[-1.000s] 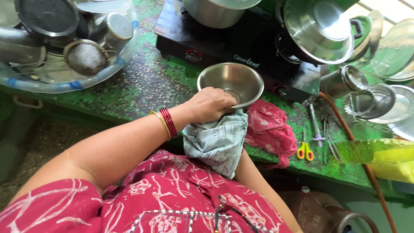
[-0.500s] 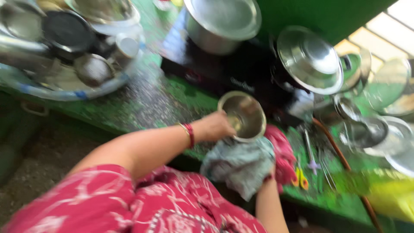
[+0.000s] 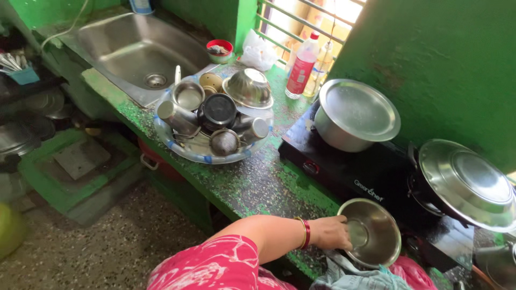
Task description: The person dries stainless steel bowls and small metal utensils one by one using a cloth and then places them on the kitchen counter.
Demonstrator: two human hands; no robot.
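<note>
Left hand (image 3: 332, 232) is gripping the near rim of a steel bowl (image 3: 373, 232), fingers curling over the edge into the inside, so it is closed on the bowl; right hand is not showing in frame, so its grip cannot be told; the bowl is sitting tilted at the front edge of the green speckled counter (image 3: 252, 182), just in front of the black stove (image 3: 371, 172) and touching or just above a grey-blue cloth (image 3: 355, 279) bunched below it, with a red bag (image 3: 411, 271) beside that. Risk as I judge it: the bowl is hanging partly past the counter edge on a 1-hand rim grip, so a slick wet rim could be letting it slip and drop to the floor; a swing could also be knocking the lidded pot (image 3: 467, 182) on the right burner. Further out, a second lidded pot (image 3: 352, 115) is standing on the left burner; a round basin (image 3: 212, 156) is holding stacked steel cups, bowls and a strainer; a red-capped bottle (image 3: 301, 67) is standing by the barred window; a steel sink (image 3: 134, 51) is set at the counter's far end; walls are painted green; the floor is grey speckled stone.
</note>
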